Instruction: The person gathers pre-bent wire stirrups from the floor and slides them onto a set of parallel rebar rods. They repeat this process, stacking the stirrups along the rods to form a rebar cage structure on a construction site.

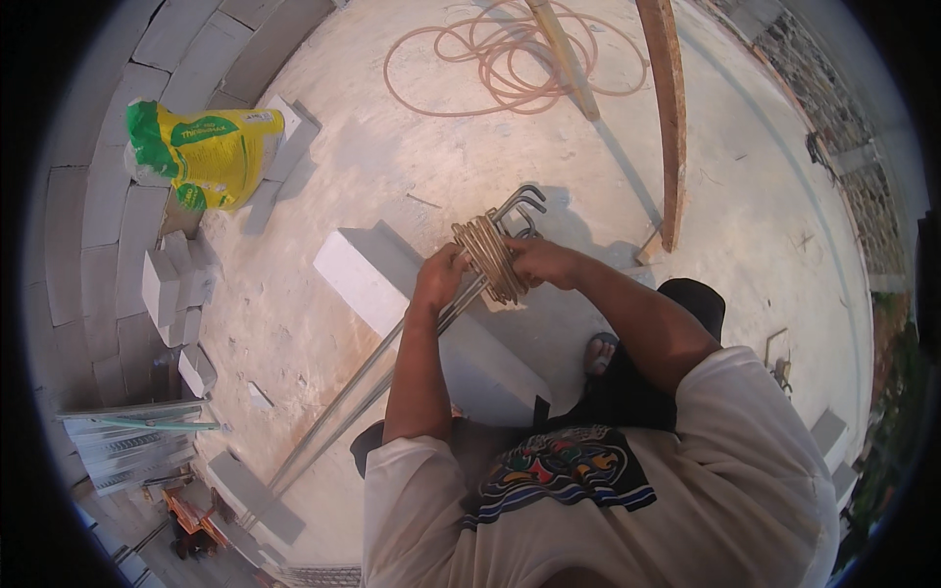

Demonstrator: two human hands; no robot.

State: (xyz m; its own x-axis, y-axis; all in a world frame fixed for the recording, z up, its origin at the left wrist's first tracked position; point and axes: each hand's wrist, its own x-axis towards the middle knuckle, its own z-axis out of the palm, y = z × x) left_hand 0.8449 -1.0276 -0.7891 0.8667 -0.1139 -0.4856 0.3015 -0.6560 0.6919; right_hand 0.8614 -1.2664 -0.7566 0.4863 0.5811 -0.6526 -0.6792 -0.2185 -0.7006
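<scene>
A thick stack of metal rings (487, 257), like rebar stirrups, sits around several long steel rods (365, 365). The rods run from the lower left up to bent, hooked ends (527, 196) just beyond the rings. My left hand (441, 279) is closed at the left side of the stack, by the rods. On the right side, my right hand (542, 263) has its fingers bent against the rings. Both hands' fingertips are partly hidden. Under the rods lies a long pale block (368, 279), reaching back toward my lap.
A yellow-green sack (225, 147) leans by the block wall at left, with loose blocks (162, 284) below it. A coiled hose (510, 69) lies on the concrete floor ahead. A rusty upright plank (668, 127) and a wooden post (567, 59) stand ahead right.
</scene>
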